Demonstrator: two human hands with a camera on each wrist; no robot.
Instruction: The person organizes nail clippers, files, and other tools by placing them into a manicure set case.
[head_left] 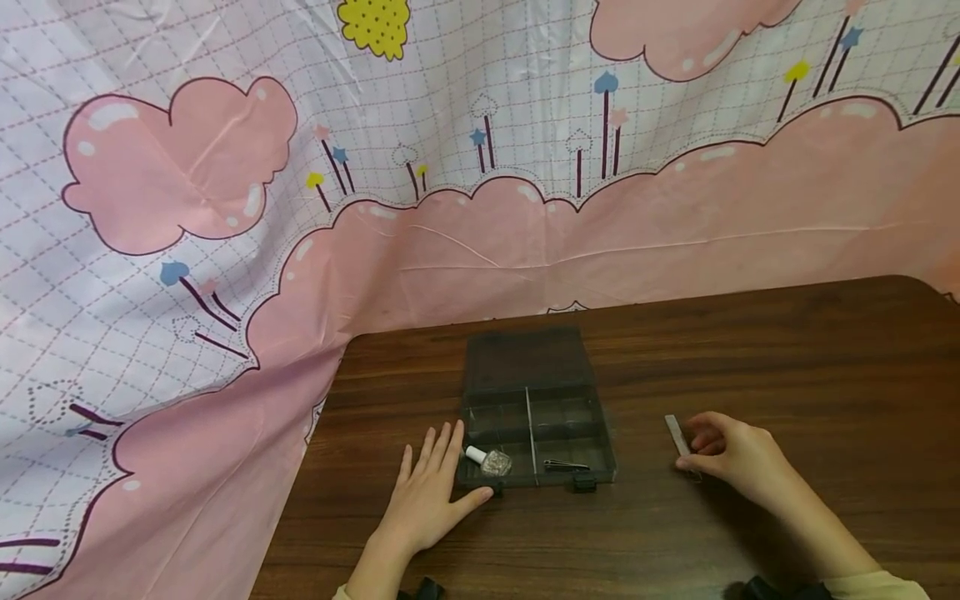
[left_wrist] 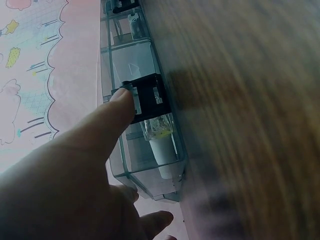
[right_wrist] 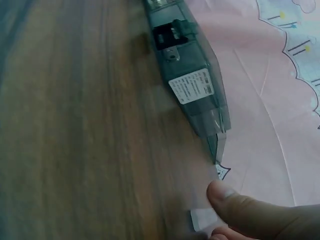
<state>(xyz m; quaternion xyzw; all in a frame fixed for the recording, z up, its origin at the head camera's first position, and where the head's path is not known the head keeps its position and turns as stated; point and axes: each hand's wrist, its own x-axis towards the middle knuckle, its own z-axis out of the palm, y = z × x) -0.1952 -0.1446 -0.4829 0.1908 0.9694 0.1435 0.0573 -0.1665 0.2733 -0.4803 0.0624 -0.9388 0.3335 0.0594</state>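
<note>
A dark see-through divided box (head_left: 531,433) stands on the table, its lid (head_left: 528,358) laid back. In its front left compartment lies a nail polish bottle (head_left: 491,460) with a white cap; nail clippers (head_left: 566,466) lie in the front right one. My left hand (head_left: 427,492) is spread at the box's left front corner, its thumb at the black latch (left_wrist: 147,100) in the left wrist view. To the right of the box, my right hand (head_left: 738,454) pinches a thin flat grey nail file (head_left: 676,433) between thumb and fingers. In the right wrist view only the file's pale end (right_wrist: 202,219) shows.
The dark wooden table (head_left: 787,350) runs back to a pink and white patterned cloth (head_left: 480,275) hanging behind and at the left. A white printed label (right_wrist: 192,86) is on the box's right side. Dark objects (head_left: 429,588) show at the bottom edge near both wrists.
</note>
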